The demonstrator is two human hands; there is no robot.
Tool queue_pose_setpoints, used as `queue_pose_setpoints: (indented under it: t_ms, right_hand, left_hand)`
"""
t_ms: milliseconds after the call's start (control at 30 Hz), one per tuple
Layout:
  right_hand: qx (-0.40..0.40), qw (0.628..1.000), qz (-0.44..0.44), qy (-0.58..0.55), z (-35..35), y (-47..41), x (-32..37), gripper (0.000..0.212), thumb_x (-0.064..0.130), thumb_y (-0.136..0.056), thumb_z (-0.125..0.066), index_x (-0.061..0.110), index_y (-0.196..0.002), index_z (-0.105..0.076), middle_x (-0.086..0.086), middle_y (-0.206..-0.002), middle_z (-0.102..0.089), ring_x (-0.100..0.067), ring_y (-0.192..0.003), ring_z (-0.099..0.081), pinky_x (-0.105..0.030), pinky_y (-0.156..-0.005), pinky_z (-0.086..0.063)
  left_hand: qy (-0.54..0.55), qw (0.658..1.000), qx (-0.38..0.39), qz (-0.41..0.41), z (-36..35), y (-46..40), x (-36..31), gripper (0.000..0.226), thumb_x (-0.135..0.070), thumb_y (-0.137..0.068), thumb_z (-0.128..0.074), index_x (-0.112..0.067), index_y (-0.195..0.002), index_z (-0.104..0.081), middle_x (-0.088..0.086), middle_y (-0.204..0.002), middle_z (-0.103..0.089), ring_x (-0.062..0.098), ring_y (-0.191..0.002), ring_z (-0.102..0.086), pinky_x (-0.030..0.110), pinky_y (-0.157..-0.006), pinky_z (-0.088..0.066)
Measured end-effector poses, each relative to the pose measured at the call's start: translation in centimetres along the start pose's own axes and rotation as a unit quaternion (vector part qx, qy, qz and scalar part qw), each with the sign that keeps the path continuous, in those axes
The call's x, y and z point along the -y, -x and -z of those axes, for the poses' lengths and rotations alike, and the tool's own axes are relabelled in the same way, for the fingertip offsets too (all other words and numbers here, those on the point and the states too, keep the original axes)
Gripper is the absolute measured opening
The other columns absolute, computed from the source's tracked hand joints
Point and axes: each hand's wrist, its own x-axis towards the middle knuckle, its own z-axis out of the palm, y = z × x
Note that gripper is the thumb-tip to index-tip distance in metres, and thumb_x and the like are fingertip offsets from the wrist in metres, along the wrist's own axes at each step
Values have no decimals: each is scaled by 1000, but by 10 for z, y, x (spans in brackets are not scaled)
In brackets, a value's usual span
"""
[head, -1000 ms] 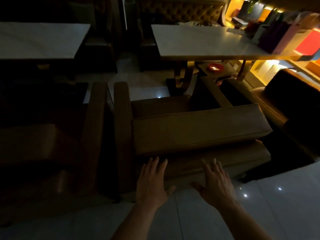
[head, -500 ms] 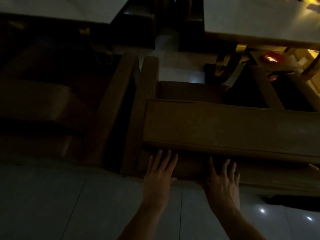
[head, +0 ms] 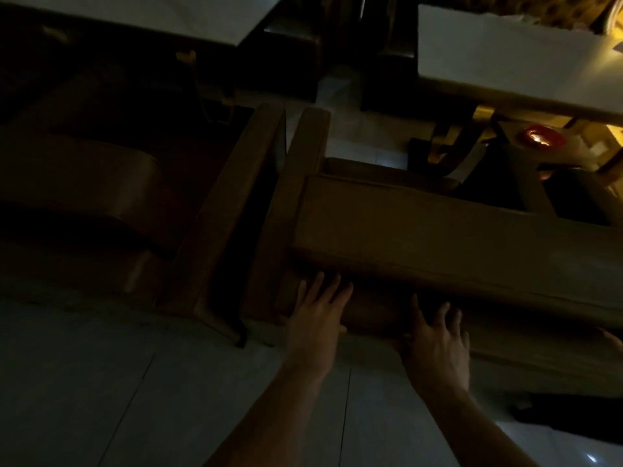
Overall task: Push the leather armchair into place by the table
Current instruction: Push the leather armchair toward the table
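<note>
Now, hands (head: 374, 328) flat (fingers spread), on leather armchair (head: 438, 237) back.

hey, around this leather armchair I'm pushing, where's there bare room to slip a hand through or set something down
Bare floor tiles lie open behind the armchair, beside your left hand and right hand, both on its back. A lit strip of floor runs between its front and the table. The slot between its armrest and the neighbouring chair is narrow. Under the table, its legs crowd things.

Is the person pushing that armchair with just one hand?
No, both the left hand and the right hand lie with straight fingers against the back of the armchair.
</note>
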Motion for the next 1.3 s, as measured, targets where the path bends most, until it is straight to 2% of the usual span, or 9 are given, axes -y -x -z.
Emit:
queue_pose_setpoints:
  t_ms: [233,333,600,700,833,933,1067,1200,1300]
  right_hand:
    - [-33,998,25,-40,-6,-1,-23,87,60,-93,-54,36,-158,-2,-15,-167,-2,-36,-154,-1,-51,-121,-21]
    - [-43,998,18,-42,-7,0,-32,87,61,-92,-54,34,-159,-5,-14,-167,0,-37,-153,3,-54,-123,-15]
    - [-34,997,35,-52,-20,2,-47,81,59,-98,-41,36,-157,9,-14,-167,8,-38,-153,6,-56,-123,-19]
    - [-23,999,34,-36,-21,1,-44,86,66,-95,-39,34,-157,13,-15,-166,10,-40,-152,6,-56,-123,-18]
    - [-16,999,27,-33,-22,3,-40,98,73,-89,-46,31,-157,11,-16,-166,9,-41,-152,7,-55,-122,-18]
    - [4,999,34,-37,-16,1,-43,105,77,-84,-50,32,-157,11,-16,-166,10,-41,-152,8,-55,-122,-19]
    - [24,996,50,-64,2,11,-48,94,76,-85,-49,40,-156,0,-9,-168,-2,-36,-153,-7,-53,-119,-28]
    - [22,995,25,-90,19,41,-54,95,69,-87,-56,44,-155,6,-7,-168,1,-30,-154,-6,-48,-122,-24]
    - [5,994,10,-111,38,68,-72,98,61,-87,-62,39,-157,3,-8,-168,-2,-29,-154,-7,-48,-122,-24]
  left_hand:
    - [-29,999,14,1,5,-2,-2,82,-35,-86,-70,-32,-153,-23,-3,-162,-22,24,-150,-8,48,-122,-6]
    - [-19,1000,22,9,9,-1,-5,79,-40,-88,-67,-31,-153,-22,-3,-162,-20,24,-151,-6,48,-122,-8]
    - [7,1000,23,16,14,7,-9,72,-35,-91,-64,-32,-152,-25,-4,-162,-20,21,-151,-6,45,-122,-8]
    - [11,999,27,13,15,7,-7,73,-32,-91,-64,-32,-152,-25,-5,-163,-19,20,-151,-5,44,-122,-8]
    - [6,999,45,7,17,9,-6,76,-33,-91,-65,-30,-153,-23,-3,-164,-16,21,-151,-3,44,-122,-7]
    - [-3,997,72,8,23,6,-9,80,-46,-89,-65,-28,-153,-21,-1,-164,-15,23,-151,-3,46,-122,-9]
    - [-24,998,59,-5,35,10,-26,87,-66,-83,-59,-28,-152,-23,2,-160,-25,26,-148,-15,46,-121,-12]
    - [-32,997,64,-40,53,18,-53,95,-73,-81,-54,-30,-154,-13,1,-163,-16,25,-150,-8,46,-122,-8]
    - [-40,995,72,-62,73,28,-75,96,-75,-80,-53,-30,-154,-13,0,-163,-18,24,-150,-9,48,-122,-7]
